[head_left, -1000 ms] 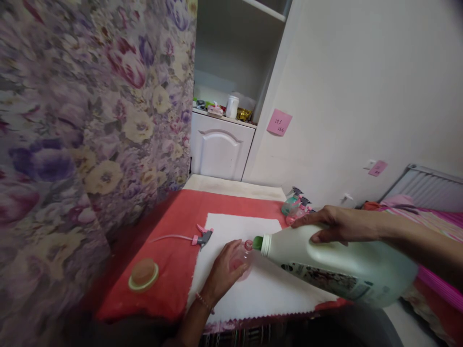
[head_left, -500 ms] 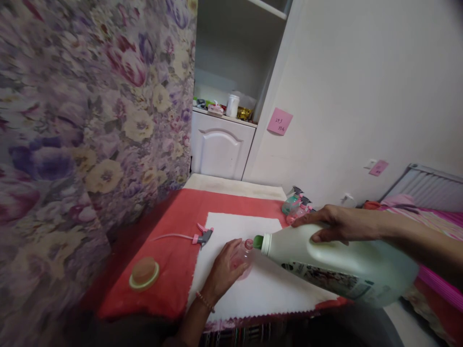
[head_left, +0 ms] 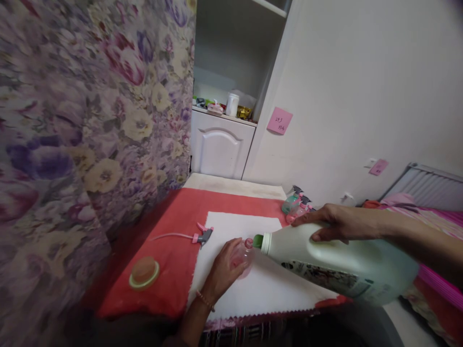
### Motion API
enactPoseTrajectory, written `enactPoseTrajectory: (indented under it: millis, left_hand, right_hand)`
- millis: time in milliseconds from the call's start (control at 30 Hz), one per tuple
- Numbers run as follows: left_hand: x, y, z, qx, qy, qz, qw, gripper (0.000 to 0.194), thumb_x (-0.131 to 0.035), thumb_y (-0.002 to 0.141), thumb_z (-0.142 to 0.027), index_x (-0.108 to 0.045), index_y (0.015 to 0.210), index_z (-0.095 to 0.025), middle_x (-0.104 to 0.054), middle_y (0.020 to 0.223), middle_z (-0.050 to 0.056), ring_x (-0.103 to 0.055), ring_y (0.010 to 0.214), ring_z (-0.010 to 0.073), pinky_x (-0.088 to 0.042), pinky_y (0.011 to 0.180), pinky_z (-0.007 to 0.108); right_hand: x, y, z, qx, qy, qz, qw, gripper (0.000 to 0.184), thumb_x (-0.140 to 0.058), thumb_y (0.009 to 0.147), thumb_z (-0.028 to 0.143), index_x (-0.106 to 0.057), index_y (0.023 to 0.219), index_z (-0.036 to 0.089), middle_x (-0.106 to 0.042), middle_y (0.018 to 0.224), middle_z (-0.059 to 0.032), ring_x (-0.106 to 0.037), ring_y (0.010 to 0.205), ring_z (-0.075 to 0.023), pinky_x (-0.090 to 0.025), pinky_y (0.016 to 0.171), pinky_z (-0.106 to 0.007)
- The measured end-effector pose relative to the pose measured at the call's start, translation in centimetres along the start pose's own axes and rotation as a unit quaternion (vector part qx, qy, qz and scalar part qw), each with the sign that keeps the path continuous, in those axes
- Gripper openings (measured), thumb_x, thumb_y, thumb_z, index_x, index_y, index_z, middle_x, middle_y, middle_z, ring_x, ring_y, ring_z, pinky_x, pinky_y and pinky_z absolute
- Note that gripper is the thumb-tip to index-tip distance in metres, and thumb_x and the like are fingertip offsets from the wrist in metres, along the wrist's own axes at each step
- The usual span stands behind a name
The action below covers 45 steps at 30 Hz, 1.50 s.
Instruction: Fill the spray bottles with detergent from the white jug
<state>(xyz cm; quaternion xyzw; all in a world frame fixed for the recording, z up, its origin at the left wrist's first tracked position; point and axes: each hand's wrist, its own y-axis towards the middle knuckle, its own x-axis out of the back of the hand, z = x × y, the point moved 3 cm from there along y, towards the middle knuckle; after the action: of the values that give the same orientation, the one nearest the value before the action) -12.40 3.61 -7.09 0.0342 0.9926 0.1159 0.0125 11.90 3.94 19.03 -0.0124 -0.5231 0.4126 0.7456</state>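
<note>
My left hand [head_left: 224, 272], with a beaded bracelet at the wrist, is wrapped round a small clear pink spray bottle [head_left: 247, 262] standing on a white cloth [head_left: 269, 294]. That bottle has no spray head on it. By its handle, my right hand [head_left: 333, 224] grips a large pale green detergent jug [head_left: 347, 262], tipped nearly level. The jug's green spout [head_left: 258, 241] is right beside the pink bottle's mouth; whether liquid is flowing I cannot tell. A pink and grey spray head [head_left: 203, 236] with a long tube lies left of my left hand. Farther left rests a round cap [head_left: 143, 273].
Green [head_left: 289, 205] and pink [head_left: 298, 212] spray bottles stand at the table's back right. A red cloth [head_left: 170, 270] covers the table. Behind are a white cabinet [head_left: 222, 144] and a wall; a floral curtain [head_left: 97, 120] hangs left. A bed [head_left: 430, 207] is at right.
</note>
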Motion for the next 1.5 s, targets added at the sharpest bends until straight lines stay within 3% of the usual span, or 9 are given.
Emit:
enactPoseTrajectory:
  millis: [1033, 1500]
  left_hand:
    - [0.13, 0.09, 0.12, -0.024, 0.052, -0.009, 0.998, 0.056, -0.071, 0.074, -0.026, -0.055, 0.127, -0.021, -0.057, 0.134, 0.012, -0.051, 0.127, 0.0291, -0.038, 0.109, 0.046]
    - [0.12, 0.21, 0.18, -0.031, 0.050, -0.010, 0.998, 0.058, -0.071, 0.069, -0.016, -0.057, 0.125, -0.024, -0.057, 0.135, 0.010, -0.049, 0.128, 0.0284, -0.035, 0.111, 0.046]
  right_hand:
    - [0.06, 0.09, -0.41, -0.005, -0.013, 0.005, 1.000, 0.052, -0.057, 0.091, 0.035, -0.047, 0.142, 0.028, -0.057, 0.075, 0.0012, -0.044, 0.051, -0.0065, -0.039, 0.042, -0.014]
    - [0.00, 0.00, -0.02, -0.013, -0.009, 0.005, 1.000, 0.051, -0.057, 0.091, 0.033, -0.048, 0.141, 0.026, -0.052, 0.071, 0.0026, -0.044, 0.051, -0.0064, -0.039, 0.042, -0.014]
